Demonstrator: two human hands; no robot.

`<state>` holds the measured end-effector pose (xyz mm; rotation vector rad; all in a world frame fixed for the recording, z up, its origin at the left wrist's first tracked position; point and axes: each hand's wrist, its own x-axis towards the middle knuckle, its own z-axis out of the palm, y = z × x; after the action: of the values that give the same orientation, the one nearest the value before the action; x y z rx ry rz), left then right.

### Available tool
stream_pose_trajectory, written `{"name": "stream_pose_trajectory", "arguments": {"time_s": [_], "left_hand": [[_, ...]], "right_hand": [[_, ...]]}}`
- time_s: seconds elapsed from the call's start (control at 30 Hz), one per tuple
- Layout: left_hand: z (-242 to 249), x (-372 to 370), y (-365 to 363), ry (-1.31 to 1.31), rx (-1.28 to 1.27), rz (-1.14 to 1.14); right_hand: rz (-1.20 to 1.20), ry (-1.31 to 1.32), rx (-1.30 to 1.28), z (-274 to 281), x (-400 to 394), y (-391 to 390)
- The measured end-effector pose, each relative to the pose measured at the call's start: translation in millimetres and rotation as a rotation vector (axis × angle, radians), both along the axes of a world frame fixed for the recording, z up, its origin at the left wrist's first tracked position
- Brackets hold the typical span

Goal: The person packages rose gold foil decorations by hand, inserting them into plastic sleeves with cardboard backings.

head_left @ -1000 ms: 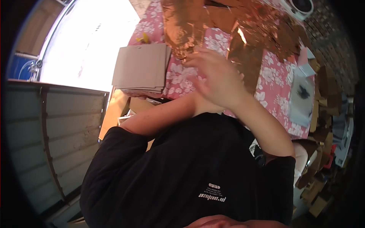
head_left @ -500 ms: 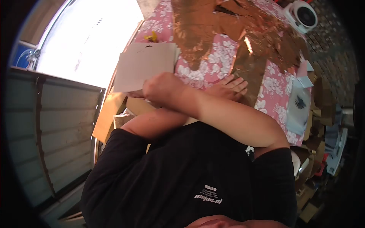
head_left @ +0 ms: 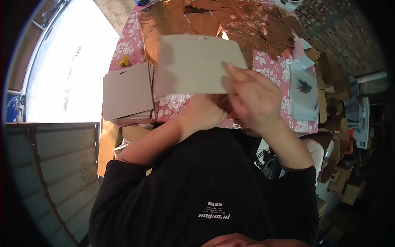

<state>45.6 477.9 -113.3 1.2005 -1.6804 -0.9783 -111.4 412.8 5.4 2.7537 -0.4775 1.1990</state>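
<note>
My right hand [head_left: 257,96] is closed on the right side of a grey-beige card [head_left: 189,66] with a small slot near its top edge. The raised card tilts over the table and is slightly blurred. Just below its lower edge is my left hand [head_left: 205,112], fingers curled and partly hidden; what lies between them cannot be made out. A stack of similar cards [head_left: 128,94] sits at the table's left edge. Copper-coloured foil [head_left: 181,20] spreads behind the raised card on the pink floral cloth [head_left: 269,61].
A yellow object [head_left: 122,61] lies behind the stack. On the right side are a clear plastic bag [head_left: 304,101] with a dark mark and a small white-and-pink box [head_left: 303,55]. Cardboard boxes [head_left: 329,70] stand beyond the table's right edge.
My right hand has moved from the stack to the right with one card. My left hand has drawn back left from the foil, and my arms are no longer crossed. The view has shifted.
</note>
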Motion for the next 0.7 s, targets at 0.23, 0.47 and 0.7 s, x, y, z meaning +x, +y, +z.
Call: {"name": "stream_pose_trajectory", "arguments": {"time_s": [0.23, 0.47, 0.7], "left_hand": [[-6.9, -1.0, -2.8, -0.835, -0.34, -0.033], [-7.4, -1.1, -3.2, -0.838, -0.348, -0.037], [-7.9, -0.5, -4.3, -0.85, -0.325, -0.052]], "right_hand": [[-0.218, 0.288, 0.248, -89.6, -62.6, -76.7], [-0.215, 0.447, 0.348, -97.4, -53.3, -84.2], [-0.181, 0.461, 0.357, -102.5, -59.2, -95.7]]}}
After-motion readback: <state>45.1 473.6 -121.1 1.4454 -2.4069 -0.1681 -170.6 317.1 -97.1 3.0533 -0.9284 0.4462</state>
